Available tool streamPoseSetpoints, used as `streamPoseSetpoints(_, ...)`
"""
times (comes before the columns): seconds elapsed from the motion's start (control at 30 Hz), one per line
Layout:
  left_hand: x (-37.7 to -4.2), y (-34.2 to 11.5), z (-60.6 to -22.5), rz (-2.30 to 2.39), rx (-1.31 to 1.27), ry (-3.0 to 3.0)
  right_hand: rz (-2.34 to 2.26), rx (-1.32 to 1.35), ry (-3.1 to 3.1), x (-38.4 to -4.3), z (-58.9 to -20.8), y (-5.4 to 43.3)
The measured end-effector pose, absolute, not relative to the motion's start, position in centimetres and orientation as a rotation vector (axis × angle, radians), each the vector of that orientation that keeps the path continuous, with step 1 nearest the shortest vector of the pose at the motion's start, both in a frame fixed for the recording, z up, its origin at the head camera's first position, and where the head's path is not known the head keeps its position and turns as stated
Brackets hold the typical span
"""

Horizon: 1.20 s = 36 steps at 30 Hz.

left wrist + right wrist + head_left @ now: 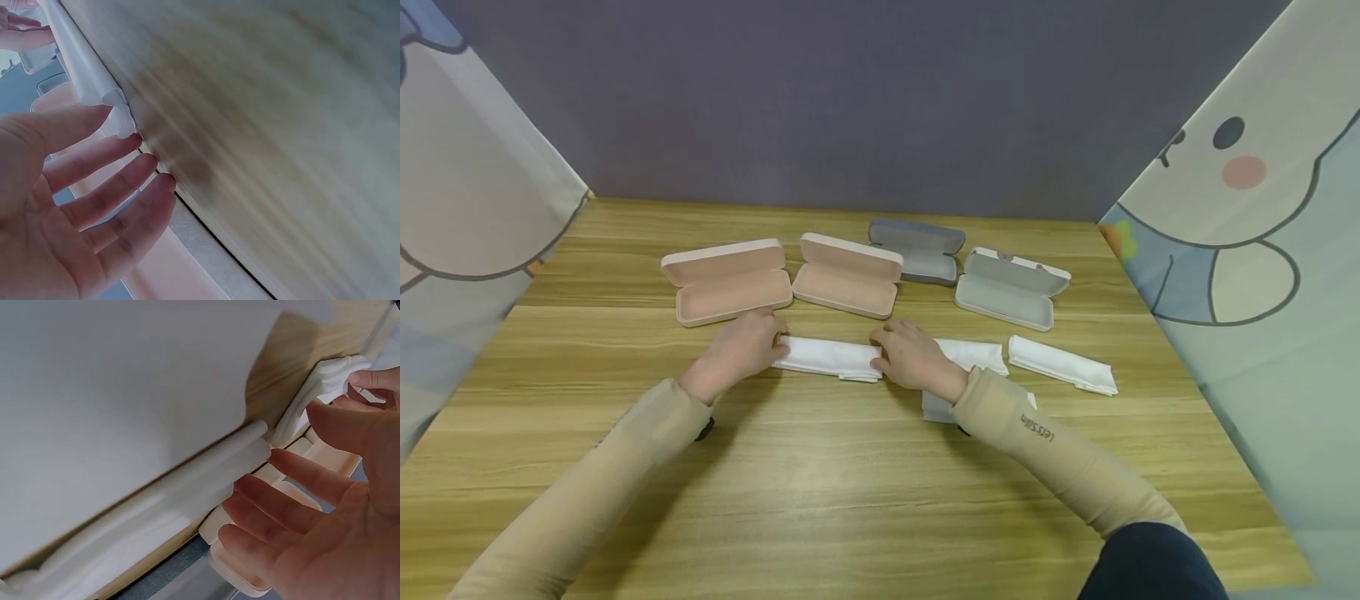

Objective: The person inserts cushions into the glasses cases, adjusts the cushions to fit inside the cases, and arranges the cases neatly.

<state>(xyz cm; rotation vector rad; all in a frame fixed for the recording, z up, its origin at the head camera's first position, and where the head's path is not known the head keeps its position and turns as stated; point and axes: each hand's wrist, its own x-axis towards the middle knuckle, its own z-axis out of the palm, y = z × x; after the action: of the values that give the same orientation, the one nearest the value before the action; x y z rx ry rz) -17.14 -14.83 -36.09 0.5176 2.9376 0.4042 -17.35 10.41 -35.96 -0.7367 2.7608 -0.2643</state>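
A narrow folded white cloth (829,357) lies across the wooden table, in front of the open glasses cases. My left hand (739,347) pinches its left end between thumb and index finger; the other fingers are spread, as the left wrist view shows. At the opposite end, my right hand (914,355) has thumb and index finger on either side of the cloth's edge. Another folded cloth (977,354) and a pale flat piece (936,407) lie partly hidden beneath the right wrist and forearm. Further right rests a folded white strip of cloth (1063,364).
Behind the hands several open glasses cases stand in a row: a pink-lined case (733,296), a second pink-lined case (847,290), a grey case (928,265) and a grey-lined white case (1006,300). A dark panel (850,108) closes off the table's back.
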Motion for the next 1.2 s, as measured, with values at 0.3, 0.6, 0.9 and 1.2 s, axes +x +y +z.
streamPoseSetpoints(0.3,-17.09,-14.82,-35.9,0.441,0.499,2.908,-0.226,-0.787,2.812,-17.13,-36.24,10.26)
streamPoseSetpoints(0.6,-17.14,-14.78,-35.75,0.466,0.479,2.896,-0.253,-0.774,2.825,-17.07,-36.13,9.85)
streamPoseSetpoints(0.9,-17.37,-14.9,-36.08,0.482,0.512,2.898,-0.29,-0.762,2.837,-17.0,-36.11,9.68)
streamPoseSetpoints(1.2,-17.5,-14.83,-36.14,0.474,0.501,2.885,-0.328,-0.792,2.873,-16.85,-36.03,9.57)
